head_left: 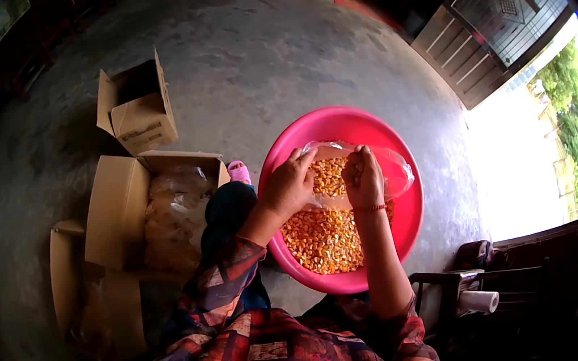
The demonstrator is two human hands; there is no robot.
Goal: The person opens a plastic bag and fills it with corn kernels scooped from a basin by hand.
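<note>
Pinches bag [333, 175] in left hand [288, 186] and right hand [364, 179] over corn [321, 245] in tub [284, 146]; at ten o'clock, illegibly printed box [145, 119].

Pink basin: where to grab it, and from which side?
I'd grip the pink basin by its rim, two-handed at left and right, coming from outside. It's round and open-topped, and the rim rises above the corn kernels inside; one-sided lifting would likely tip it. The left forearm crosses the left edge.
</note>
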